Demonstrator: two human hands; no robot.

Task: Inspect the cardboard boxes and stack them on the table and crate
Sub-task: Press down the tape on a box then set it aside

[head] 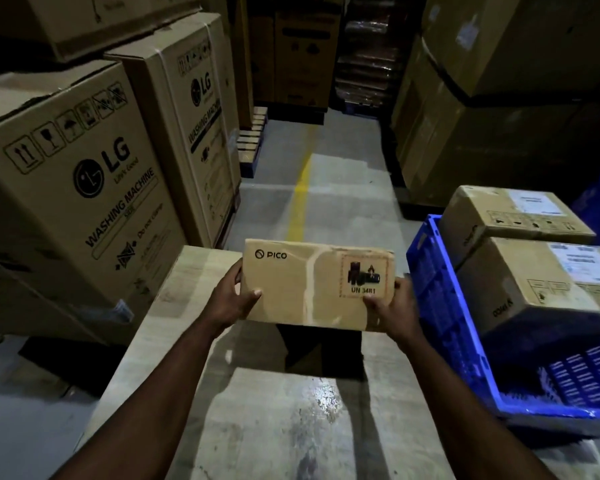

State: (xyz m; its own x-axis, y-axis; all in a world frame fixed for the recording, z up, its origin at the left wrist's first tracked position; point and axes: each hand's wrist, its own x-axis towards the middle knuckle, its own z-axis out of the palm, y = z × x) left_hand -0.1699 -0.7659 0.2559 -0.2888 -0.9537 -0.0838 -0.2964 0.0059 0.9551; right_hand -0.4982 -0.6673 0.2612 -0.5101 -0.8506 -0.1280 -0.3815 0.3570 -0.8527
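I am holding a flat brown cardboard box with a PICO logo (312, 285) up in front of me with both hands, over the far part of the pale wooden table (264, 410) and, as far as I can judge, clear of its top. My left hand (234, 296) is gripping the box's left edge, thumb pressing on the facing side and fingers curled behind it. My right hand (392, 303) is gripping the lower right corner the same way, its thumb lying just under the UN 3481 hazard label. The box's long axis is running left to right, dipping slightly toward the right. Its broad face is tilting up toward me, with the logo reading upright at the upper left. I am judging this as the inspecting step for this box. Two taped brown cardboard boxes, a farther one (510, 216) and a nearer one (551, 282), are already sitting close together in the blue plastic crate (444, 306) to my right. I am guessing the crate's share is under way, while the table's stack is not yet begun and this box is waiting to be set down.
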